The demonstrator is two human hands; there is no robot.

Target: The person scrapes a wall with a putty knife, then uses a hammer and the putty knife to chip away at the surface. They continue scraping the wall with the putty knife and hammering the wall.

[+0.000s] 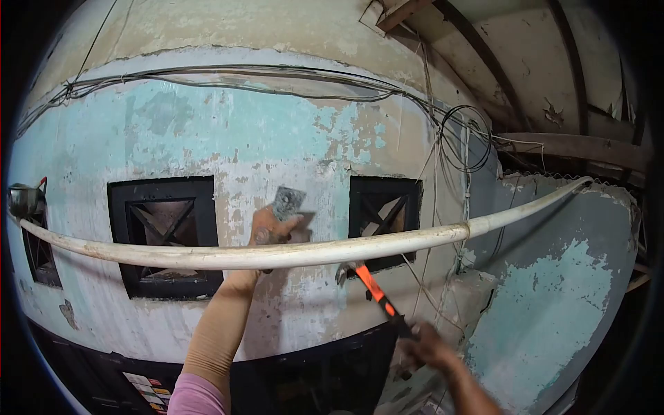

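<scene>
My left hand [271, 227] is raised to the peeling wall, its fingers wrapped round a scraper [289, 201]. The square grey blade sticks up above the fist at the wall. Below the hand, a white pipe [290, 256] crosses in front of my wrist and hides part of it. On the lower right, my right hand [423, 344], smeared by motion, grips a hammer [377, 292] by its black and orange handle. The hammer's head points up and left, just under the pipe and apart from the scraper.
Two dark window frames [163, 285] [384, 181] flank the scraped patch of wall. Cables [249, 69] run across the wall above, ending in a coiled black loop [453, 158] at right. A metal pot [25, 201] hangs at far left. Wooden roof beams [574, 146] stand at upper right.
</scene>
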